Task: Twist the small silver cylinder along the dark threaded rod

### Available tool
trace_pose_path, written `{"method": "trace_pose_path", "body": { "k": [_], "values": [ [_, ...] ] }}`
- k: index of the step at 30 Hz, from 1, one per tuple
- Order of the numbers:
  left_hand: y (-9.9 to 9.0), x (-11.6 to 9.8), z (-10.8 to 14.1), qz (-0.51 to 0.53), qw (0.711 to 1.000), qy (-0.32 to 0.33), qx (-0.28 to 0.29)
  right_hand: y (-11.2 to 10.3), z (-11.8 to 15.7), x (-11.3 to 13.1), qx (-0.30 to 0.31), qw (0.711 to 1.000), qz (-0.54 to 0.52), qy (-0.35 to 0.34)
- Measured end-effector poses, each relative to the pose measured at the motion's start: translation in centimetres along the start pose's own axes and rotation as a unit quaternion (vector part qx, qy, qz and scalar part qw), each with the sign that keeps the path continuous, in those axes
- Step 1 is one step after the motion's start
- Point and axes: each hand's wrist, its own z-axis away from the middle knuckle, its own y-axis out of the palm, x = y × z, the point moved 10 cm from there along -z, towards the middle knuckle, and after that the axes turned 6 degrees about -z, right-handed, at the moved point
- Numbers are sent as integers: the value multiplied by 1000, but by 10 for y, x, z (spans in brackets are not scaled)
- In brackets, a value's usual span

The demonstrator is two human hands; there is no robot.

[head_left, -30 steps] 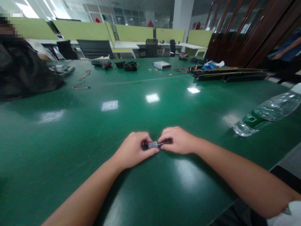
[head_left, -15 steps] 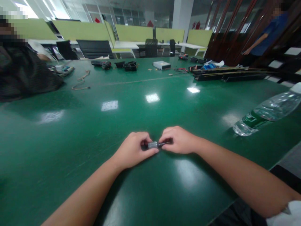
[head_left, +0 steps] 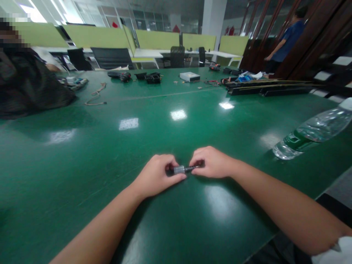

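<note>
A small black-and-grey cylinder (head_left: 179,169) with a narrow dark end lies crosswise between my hands, just over the green table (head_left: 154,135). Its exact kind cannot be made out. My left hand (head_left: 159,174) is closed around the thicker black end, thumb along the near side. The fingertips of my right hand (head_left: 210,163) pinch the thin dark end (head_left: 190,169). Part of that end is hidden inside the right fingers. Both hands rest low, close to the tabletop.
A clear water bottle (head_left: 308,134) with a green label stands at the right. Black metal strips (head_left: 269,88), a grey box (head_left: 189,76), black parts (head_left: 153,77) and a cord (head_left: 95,96) lie along the far side. A dark bag (head_left: 33,86) sits left; one person (head_left: 287,42) is at the back right.
My right hand has shifted slightly right, away from the left, showing more of the thin dark end. My left hand stays almost still. The person at the back has moved left.
</note>
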Motion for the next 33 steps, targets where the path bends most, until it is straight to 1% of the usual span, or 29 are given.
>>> {"method": "trace_pose_path", "body": {
  "k": [6, 9, 12, 15, 19, 22, 29, 33],
  "values": [
    [0, 1, 1, 8, 1000, -4, -1, -5, 4, -5, 12, 1000, 7, 13],
    [-1, 2, 2, 10, 1000, -5, 1, -10, 7, -14, 31, 998, 8, 46],
    [-1, 3, 4, 7, 1000, -3, 3, -18, 11, -26, 29, 996, 7, 88],
    [-1, 3, 4, 3, 1000, -5, 3, -21, 13, -31, 28, 994, -8, 105],
    [-1, 2, 3, 3, 1000, -5, 5, -17, 11, -28, 35, 994, -26, 101],
    [-1, 2, 2, 2, 1000, -4, 2, -13, 8, -22, 33, 995, -31, 85],
    [-2, 2, 1, 4, 1000, -1, -6, -1, 1, -5, -11, 998, -52, 24],
    [-1, 2, 0, 5, 1000, -4, 1, 3, 0, -6, -23, 997, -75, 25]
  ]
}}
